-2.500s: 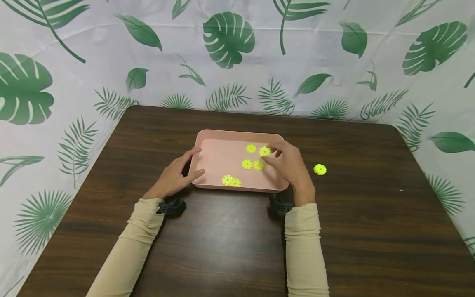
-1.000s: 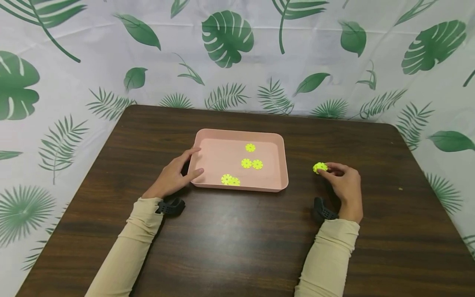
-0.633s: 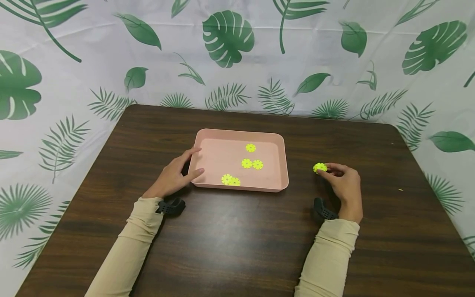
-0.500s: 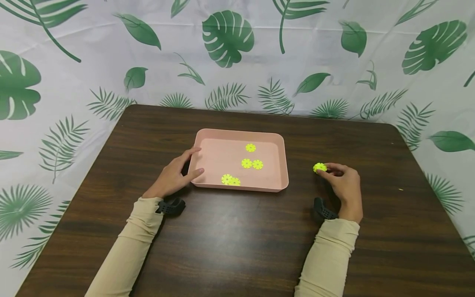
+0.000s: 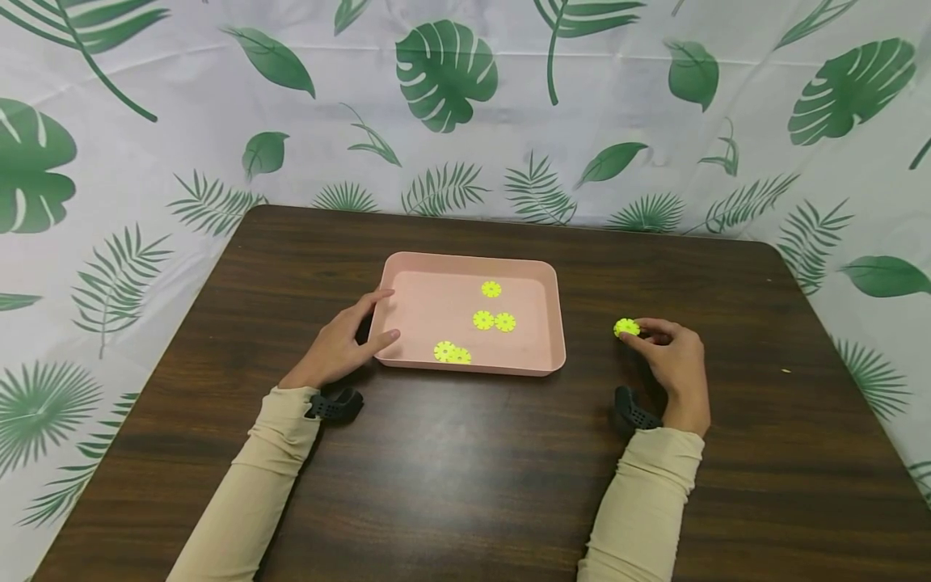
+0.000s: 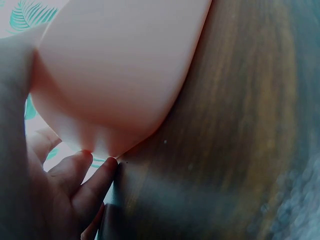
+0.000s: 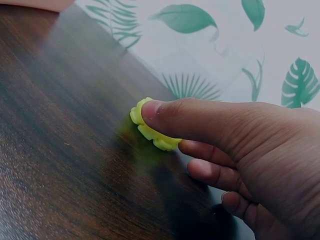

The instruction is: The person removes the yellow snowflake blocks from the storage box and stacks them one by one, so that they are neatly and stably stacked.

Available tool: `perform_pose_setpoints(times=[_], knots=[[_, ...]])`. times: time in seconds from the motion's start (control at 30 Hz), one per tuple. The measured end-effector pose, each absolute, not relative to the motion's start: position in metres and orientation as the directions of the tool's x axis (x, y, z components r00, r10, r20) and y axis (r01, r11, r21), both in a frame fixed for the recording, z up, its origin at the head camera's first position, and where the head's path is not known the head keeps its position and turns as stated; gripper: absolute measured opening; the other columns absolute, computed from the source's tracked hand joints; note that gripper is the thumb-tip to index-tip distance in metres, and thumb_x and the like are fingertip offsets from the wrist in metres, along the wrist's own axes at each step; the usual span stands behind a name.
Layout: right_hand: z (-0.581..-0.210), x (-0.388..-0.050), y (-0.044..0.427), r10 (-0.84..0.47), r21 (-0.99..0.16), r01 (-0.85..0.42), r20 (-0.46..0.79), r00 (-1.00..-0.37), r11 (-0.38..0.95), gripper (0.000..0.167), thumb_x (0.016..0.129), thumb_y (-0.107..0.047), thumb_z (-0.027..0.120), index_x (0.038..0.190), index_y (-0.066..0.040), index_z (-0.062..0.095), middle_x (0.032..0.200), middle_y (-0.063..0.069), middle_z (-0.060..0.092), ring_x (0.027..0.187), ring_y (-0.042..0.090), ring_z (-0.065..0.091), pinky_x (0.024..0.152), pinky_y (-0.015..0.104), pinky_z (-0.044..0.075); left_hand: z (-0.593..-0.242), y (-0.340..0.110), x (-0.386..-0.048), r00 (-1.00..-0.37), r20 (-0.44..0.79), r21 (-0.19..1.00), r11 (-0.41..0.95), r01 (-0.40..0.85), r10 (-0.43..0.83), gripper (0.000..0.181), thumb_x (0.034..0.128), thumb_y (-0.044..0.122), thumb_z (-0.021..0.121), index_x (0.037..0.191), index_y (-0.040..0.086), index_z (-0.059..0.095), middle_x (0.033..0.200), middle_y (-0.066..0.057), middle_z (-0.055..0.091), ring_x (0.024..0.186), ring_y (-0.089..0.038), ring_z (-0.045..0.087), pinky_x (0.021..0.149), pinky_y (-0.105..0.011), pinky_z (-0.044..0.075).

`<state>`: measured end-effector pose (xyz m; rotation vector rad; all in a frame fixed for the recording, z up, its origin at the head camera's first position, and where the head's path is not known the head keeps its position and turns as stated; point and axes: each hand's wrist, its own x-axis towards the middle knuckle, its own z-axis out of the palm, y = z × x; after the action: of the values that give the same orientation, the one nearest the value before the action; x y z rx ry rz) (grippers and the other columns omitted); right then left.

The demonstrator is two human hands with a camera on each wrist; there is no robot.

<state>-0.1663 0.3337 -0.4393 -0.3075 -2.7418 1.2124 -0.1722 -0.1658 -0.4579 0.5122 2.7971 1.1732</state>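
My left hand [image 5: 338,343] grips the left end of a shallow pink tray [image 5: 465,265], thumb over the rim. In the left wrist view, the fingertips [image 6: 107,165] press the outside of the tray wall [image 6: 125,65]. Several bright yellow notched plastic discs lie in the tray: one disc [image 5: 491,289] near the back, a pair side by side [image 5: 483,321], and two overlapping discs [image 5: 445,352] at the front wall. Right of the tray, my right hand [image 5: 672,360] pinches a small stack of the same yellow discs [image 7: 159,141] at the tabletop. The thumb covers part of the stack.
The dark wood-grain table [image 5: 451,469] reaches back to a white leaf-print cloth [image 5: 509,105]. A tiny yellow speck [image 5: 785,371] lies at the far right. Black straps [image 5: 338,406] sit on both wrists.
My right hand has moved from the tray, where it held one disc, rightward to the stack on the table, taking that disc along. Over the last second, almost nothing moves. The left hand stays.
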Motion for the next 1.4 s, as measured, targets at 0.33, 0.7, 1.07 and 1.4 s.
perform_pose_setpoints(times=[0.33, 0.7, 1.07, 1.4], knots=[[-0.438, -0.166, 0.333, 0.230, -0.734, 0.142, 0.020, -0.973, 0.664, 0.045, 0.092, -0.028, 0.081, 0.123, 0.004, 0.072, 0.106, 0.017, 0.067, 0.082, 0.012, 0.053, 0.067, 0.018, 0.043, -0.458, -0.165, -0.171, -0.942, 0.077, 0.706, 0.649, 0.282, 0.326, 0.073, 0.0995, 0.052, 0.062, 0.163, 0.031, 0.032, 0.164, -0.007, 0.038, 0.147, -0.036, 0.039, 0.111, -0.070, 0.033], [-0.436, -0.166, 0.331, 0.243, -0.749, 0.156, 0.007, -0.970, 0.644, 0.048, 0.093, -0.029, 0.080, 0.127, 0.004, 0.071, 0.117, 0.020, 0.067, 0.084, 0.010, 0.053, 0.070, 0.017, 0.042, -0.459, -0.166, -0.171, -0.942, 0.079, 0.705, 0.650, 0.283, 0.325, 0.073, 0.0999, 0.052, 0.062, 0.163, 0.031, 0.031, 0.164, -0.007, 0.038, 0.147, -0.036, 0.039, 0.112, -0.069, 0.032], [-0.434, -0.168, 0.327, 0.288, -0.740, 0.178, 0.022, -0.957, 0.649, 0.054, 0.096, -0.039, 0.075, 0.131, 0.001, 0.069, 0.127, 0.022, 0.064, 0.103, 0.025, 0.054, 0.081, 0.030, 0.043, -0.459, -0.165, -0.172, -0.945, 0.081, 0.707, 0.650, 0.278, 0.317, 0.073, 0.0994, 0.054, 0.061, 0.162, 0.033, 0.032, 0.164, -0.006, 0.038, 0.148, -0.037, 0.038, 0.113, -0.069, 0.031], [-0.429, -0.181, 0.296, 0.275, -0.768, 0.070, 0.142, -0.951, 0.637, 0.051, 0.095, -0.032, 0.077, 0.132, 0.002, 0.068, 0.133, 0.025, 0.059, 0.116, 0.040, 0.056, 0.101, 0.055, 0.044, -0.459, -0.165, -0.172, -0.946, 0.077, 0.704, 0.655, 0.275, 0.316, 0.074, 0.0986, 0.056, 0.062, 0.162, 0.033, 0.032, 0.164, -0.006, 0.038, 0.148, -0.036, 0.038, 0.114, -0.069, 0.030]])
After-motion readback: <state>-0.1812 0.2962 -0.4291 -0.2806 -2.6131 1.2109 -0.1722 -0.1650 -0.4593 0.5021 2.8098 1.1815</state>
